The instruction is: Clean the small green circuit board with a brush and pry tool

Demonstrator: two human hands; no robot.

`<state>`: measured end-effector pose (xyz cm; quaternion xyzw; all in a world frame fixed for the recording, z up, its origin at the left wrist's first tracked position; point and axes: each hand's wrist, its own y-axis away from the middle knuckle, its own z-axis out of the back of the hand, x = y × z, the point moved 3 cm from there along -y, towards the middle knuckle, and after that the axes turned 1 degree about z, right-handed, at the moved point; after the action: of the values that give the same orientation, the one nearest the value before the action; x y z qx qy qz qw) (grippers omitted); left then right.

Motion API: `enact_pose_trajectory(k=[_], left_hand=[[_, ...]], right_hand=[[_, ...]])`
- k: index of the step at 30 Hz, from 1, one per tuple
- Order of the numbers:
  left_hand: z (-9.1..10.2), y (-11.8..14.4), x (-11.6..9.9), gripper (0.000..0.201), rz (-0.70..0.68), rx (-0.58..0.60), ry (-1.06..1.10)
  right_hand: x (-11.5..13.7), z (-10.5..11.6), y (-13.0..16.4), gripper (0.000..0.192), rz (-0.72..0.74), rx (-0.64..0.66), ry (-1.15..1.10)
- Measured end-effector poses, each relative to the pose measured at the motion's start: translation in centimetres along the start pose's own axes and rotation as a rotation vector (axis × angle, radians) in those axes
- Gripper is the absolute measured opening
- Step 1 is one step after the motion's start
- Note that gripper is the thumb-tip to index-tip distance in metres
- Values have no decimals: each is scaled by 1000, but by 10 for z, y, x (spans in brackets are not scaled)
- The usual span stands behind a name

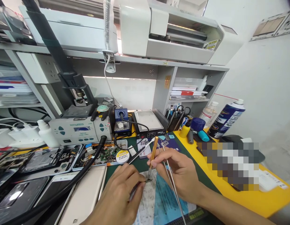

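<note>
Cluttered with phones and repair gear, the desk [229,190] carries a small part [148,180] at 6 o'clock, where left hand [119,195] fingers grip tweezers [135,189] and right hand [180,175] fingers pinch a brass-handled tool [153,154] onto it, steady fine work.

Gold-handled tool [153,153] and tweezers [171,179] over a tiny part

My gold tool stands nearly upright, tip down on the small dark part [149,179] at near centre; the thin silver tweezers slant just right of it.
</note>
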<state>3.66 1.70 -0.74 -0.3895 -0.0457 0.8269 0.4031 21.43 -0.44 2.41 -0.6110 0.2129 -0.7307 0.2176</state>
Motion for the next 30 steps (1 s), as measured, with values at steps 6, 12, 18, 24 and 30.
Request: enact_pose_trajectory(k=[6, 12, 18, 24, 30], left_hand=[[1, -1, -2, 22, 8, 27, -28], [3, -1, -1, 20, 15, 54, -51], [3, -1, -1, 22, 37, 33, -8], [3, -2, -1, 22, 52, 18, 21], [4, -1, 0, 20, 80, 23, 10]], right_hand=[[-1, -2, -1, 15, 7, 13, 40], [-2, -1, 1, 17, 28, 21, 90], [-1, -1, 2, 17, 13, 49, 162], [-6, -1, 1, 12, -34, 28, 190], [-11, 1, 3, 7, -92, -43, 170]])
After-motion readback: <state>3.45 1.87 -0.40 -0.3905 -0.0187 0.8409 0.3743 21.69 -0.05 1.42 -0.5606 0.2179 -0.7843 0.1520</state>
